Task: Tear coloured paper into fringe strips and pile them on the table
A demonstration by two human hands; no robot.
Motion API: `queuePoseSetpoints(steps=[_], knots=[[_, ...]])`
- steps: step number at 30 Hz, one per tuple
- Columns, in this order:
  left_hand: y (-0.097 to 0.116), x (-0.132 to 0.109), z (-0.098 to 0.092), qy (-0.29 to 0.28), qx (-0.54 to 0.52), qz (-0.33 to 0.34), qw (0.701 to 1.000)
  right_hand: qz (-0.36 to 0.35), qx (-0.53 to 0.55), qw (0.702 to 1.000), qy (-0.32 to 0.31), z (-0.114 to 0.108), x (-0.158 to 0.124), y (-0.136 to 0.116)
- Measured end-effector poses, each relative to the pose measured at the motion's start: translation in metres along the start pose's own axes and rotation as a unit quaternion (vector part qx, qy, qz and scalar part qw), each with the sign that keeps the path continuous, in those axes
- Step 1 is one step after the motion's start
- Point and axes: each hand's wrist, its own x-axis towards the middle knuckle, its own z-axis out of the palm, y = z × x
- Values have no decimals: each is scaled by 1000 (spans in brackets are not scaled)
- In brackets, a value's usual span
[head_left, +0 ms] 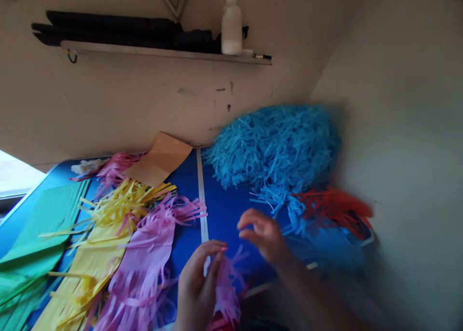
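My left hand (198,285) is closed in a pinch near the table's front edge. Between its thumb and fingers is a strip of purple fringed paper (228,287), whose cut ends hang down on the right side. A small pink tip shows at the fingertips. To the right, slightly higher, my right hand (264,235) is curved with a gap between thumb and fingers, and nothing shows in it. Left of my hands lies a larger length of purple fringed paper (154,239) on the blue table (231,210). Motion blurs the right forearm.
Yellow fringed paper (104,244) and green paper sheets (47,220) cover the table's left. A brown paper piece (159,159) lies behind. A big blue fringed pile (275,145) and red strips (336,208) sit right. Above, a wall shelf (144,50) holds a white bottle (232,27).
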Motion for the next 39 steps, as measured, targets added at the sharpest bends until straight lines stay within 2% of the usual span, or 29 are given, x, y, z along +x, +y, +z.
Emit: queuePoseSetpoints(steps=[1, 2, 3, 5, 7, 11, 14, 17, 20, 23, 24, 25, 26, 28, 31, 33, 35, 39], knots=[[0, 1, -2, 13, -63, -89, 994, 23, -134, 991, -6, -12, 17, 14], [-1, 1, -4, 24, -128, -170, 977, 56, -284, 957, -30, -25, 35, 29], [-1, 1, -5, 33, -186, -230, 955, 72, -331, 940, -39, -37, 52, 43], [-4, -2, -5, 46, -261, -285, 921, 88, -388, 915, -67, -55, 78, 70], [-8, -5, -2, 55, -266, -286, 919, 89, -416, 899, -99, -63, 91, 89], [-14, -7, 3, 41, -176, -253, 950, 82, -458, 874, -139, -57, 90, 107], [-16, -4, 5, 8, -157, -259, 953, 83, -459, 873, -143, -53, 89, 110], [-19, 0, 7, -14, -151, -259, 954, 87, -438, 886, -129, -57, 92, 104], [-21, 1, 7, -20, -125, -240, 963, 86, -397, 909, -93, -59, 87, 82], [-18, 2, 8, -18, -95, -223, 970, 69, -316, 944, -72, -45, 59, 47], [-16, 2, 8, -14, -82, -215, 973, 62, -258, 961, -76, -36, 45, 35], [-15, 3, 8, -11, -66, -204, 977, 58, -144, 985, -78, -25, 31, 25], [-14, 4, 8, -7, -45, -187, 981, 58, -35, 994, -90, -14, 16, 16], [-12, 4, 8, -6, 11, -141, 990, 75, 122, 986, -87, 8, -9, 6], [-10, 4, 7, -20, 105, -47, 993, 135, 240, 960, -39, 29, -32, 4], [-10, 3, 7, -28, 155, 12, 987, 166, 276, 947, -11, 32, -38, 6], [-10, 2, 7, -30, 198, 63, 978, 173, 268, 948, -4, 31, -40, 6], [-14, 2, 10, -33, 293, 160, 942, 133, 116, 984, 7, 23, -43, 0]])
